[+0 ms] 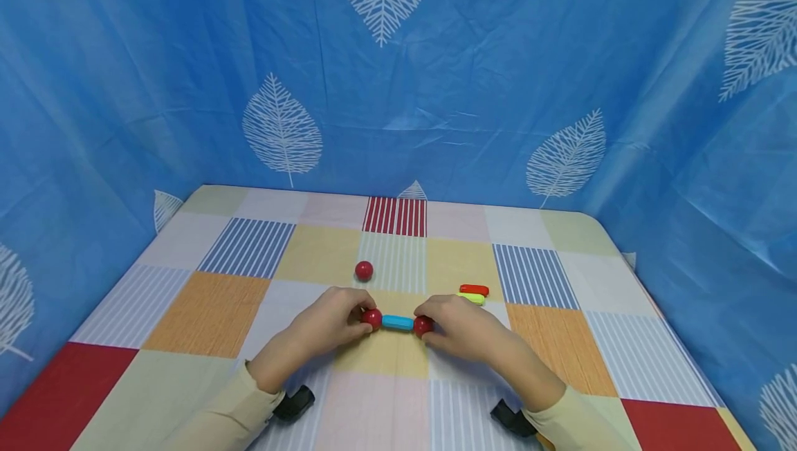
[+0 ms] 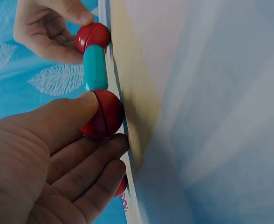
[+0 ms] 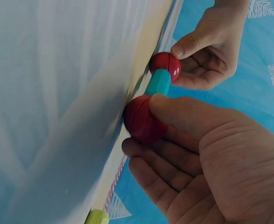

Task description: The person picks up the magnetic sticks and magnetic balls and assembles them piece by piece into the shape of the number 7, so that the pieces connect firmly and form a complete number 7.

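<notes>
A blue rod (image 1: 397, 323) lies level between two red balls, joined end to end with them just over the tabletop. My left hand (image 1: 333, 319) pinches the left red ball (image 1: 373, 319) between thumb and fingers. On the other side my right hand (image 1: 463, 326) pinches the right red ball (image 1: 423, 326) the same way. Both wrist views show a seam around each ball, and the rod (image 2: 95, 67) touching both. A third red ball (image 1: 364, 270) sits on the cloth beyond my left hand.
Past my right hand lie a red rod (image 1: 474, 290) and a yellow-green rod (image 1: 471, 298), side by side. A patchwork cloth (image 1: 380, 402) covers the table. Blue curtains with white leaves (image 1: 398, 91) hang behind it and at both sides.
</notes>
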`<move>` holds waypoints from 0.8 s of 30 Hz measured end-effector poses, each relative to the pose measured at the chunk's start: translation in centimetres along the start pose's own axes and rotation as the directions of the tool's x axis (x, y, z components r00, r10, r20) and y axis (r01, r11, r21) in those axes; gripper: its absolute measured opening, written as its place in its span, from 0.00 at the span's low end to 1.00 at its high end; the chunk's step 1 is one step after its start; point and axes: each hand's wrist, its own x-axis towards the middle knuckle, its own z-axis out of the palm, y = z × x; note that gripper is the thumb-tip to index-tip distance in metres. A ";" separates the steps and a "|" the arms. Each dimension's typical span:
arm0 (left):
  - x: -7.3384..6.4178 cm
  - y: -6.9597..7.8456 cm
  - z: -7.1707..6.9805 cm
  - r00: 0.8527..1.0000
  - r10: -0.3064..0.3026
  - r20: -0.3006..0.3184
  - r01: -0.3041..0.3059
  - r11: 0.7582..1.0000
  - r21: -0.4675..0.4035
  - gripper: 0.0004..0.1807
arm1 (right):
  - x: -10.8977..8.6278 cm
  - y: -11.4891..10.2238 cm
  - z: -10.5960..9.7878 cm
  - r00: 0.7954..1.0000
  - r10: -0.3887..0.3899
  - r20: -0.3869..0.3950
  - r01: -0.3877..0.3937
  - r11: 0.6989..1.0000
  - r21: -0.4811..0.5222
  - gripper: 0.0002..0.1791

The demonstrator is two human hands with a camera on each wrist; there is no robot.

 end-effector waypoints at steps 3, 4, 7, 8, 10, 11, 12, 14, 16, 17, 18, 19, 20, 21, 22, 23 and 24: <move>0.0 0.0 0.0 1.000 0.008 -0.005 -0.008 1.000 0.011 0.09 | 0.1 -0.1 0.1 1.000 -0.018 -0.005 0.018 1.000 -0.004 0.11; 0.0 0.0 0.0 1.000 0.009 -0.008 -0.009 1.000 0.015 0.08 | 0.1 -0.1 0.1 1.000 -0.021 -0.007 0.021 1.000 -0.007 0.11; 0.0 0.0 0.0 1.000 0.008 -0.011 -0.008 1.000 0.027 0.08 | 0.0 -0.1 0.1 1.000 -0.010 -0.008 0.010 1.000 -0.007 0.13; 0.0 0.0 0.0 1.000 0.005 -0.010 -0.005 1.000 0.029 0.08 | -0.1 0.0 0.1 1.000 -0.001 -0.006 0.001 1.000 -0.008 0.15; 0.0 0.0 0.0 1.000 0.002 -0.008 -0.002 1.000 0.031 0.08 | -0.3 0.1 0.1 1.000 0.027 -0.007 -0.027 1.000 -0.009 0.19; 0.0 0.0 0.0 1.000 0.000 -0.006 0.000 1.000 0.031 0.08 | -0.5 0.2 0.0 0.999 0.044 -0.012 -0.044 0.999 -0.011 0.21; 0.0 0.0 0.0 1.000 -0.002 -0.004 0.002 1.000 0.030 0.08 | -0.6 0.3 -0.1 0.998 0.059 -0.022 -0.060 0.998 -0.021 0.22; 0.0 0.0 0.0 1.000 -0.004 -0.003 0.004 1.000 0.030 0.08 | -0.9 0.7 -0.2 0.995 0.087 -0.053 -0.090 0.995 -0.048 0.24; 0.0 0.0 0.1 1.000 -0.005 -0.003 0.005 0.999 0.032 0.08 | -1.1 1.1 -0.5 0.990 0.101 -0.100 -0.108 0.991 -0.073 0.23; 0.0 0.0 0.1 1.000 -0.007 -0.003 0.008 0.999 0.033 0.08 | -1.2 1.4 -0.6 0.987 0.105 -0.125 -0.116 0.989 -0.088 0.23; 0.0 0.0 0.1 1.000 -0.010 -0.003 0.010 0.999 0.032 0.08 | -1.3 1.6 -0.8 0.983 0.109 -0.149 -0.125 0.987 -0.100 0.22; 0.0 0.0 0.0 1.000 -0.012 -0.002 0.012 0.999 0.032 0.08 | -1.4 1.9 -0.9 0.978 0.117 -0.170 -0.136 0.985 -0.107 0.21; 0.0 0.0 0.1 1.000 -0.016 -0.001 0.016 0.999 0.033 0.08 | -1.5 2.1 -1.0 0.974 0.126 -0.189 -0.148 0.983 -0.111 0.20; 0.0 0.0 0.1 1.000 -0.017 -0.001 0.017 0.999 0.031 0.08 | -1.6 2.4 -1.1 0.969 0.139 -0.203 -0.165 0.980 -0.115 0.19; 0.0 0.0 0.1 1.000 -0.019 0.000 0.019 0.999 0.030 0.08 | -1.6 2.6 -1.2 0.965 0.157 -0.212 -0.185 0.976 -0.119 0.18; 0.0 0.0 0.1 1.000 -0.020 0.001 0.020 0.999 0.028 0.08 | -1.7 2.9 -1.3 0.959 0.180 -0.217 -0.209 0.971 -0.119 0.18; 0.0 0.1 0.0 1.000 -0.021 0.002 0.021 0.999 0.026 0.09 | -1.8 3.1 -1.3 0.955 0.204 -0.217 -0.234 0.965 -0.120 0.17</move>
